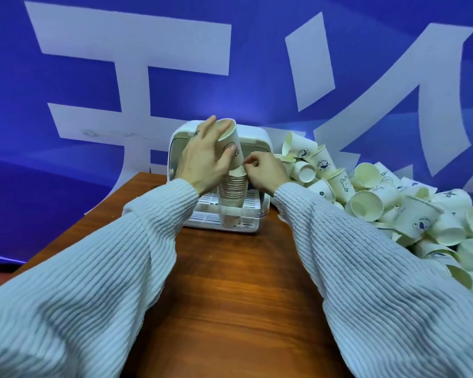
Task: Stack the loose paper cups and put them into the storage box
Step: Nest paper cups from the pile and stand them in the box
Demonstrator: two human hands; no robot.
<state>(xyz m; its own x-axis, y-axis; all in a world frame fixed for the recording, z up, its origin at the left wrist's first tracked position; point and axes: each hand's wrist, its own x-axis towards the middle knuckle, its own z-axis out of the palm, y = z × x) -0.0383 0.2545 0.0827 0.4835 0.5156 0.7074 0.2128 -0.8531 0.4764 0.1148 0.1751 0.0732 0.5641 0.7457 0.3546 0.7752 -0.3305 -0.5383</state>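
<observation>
The left hand [206, 156] grips a tilted paper cup [230, 144], fingers and thumb curled round its wall. Under both hands stands the white storage box [254, 140], open; right of them sprawls the loose cup pile [380, 195]. Below the left hand, a nested stack [232, 190] stands in the box. The right hand [265, 171] curls beside its top rim, perhaps pinching it.

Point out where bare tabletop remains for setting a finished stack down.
Bare wooden table lies between the two sleeves, in front of the storage box. A narrower strip runs left of the box. The right side is crowded with the loose cup pile.
</observation>
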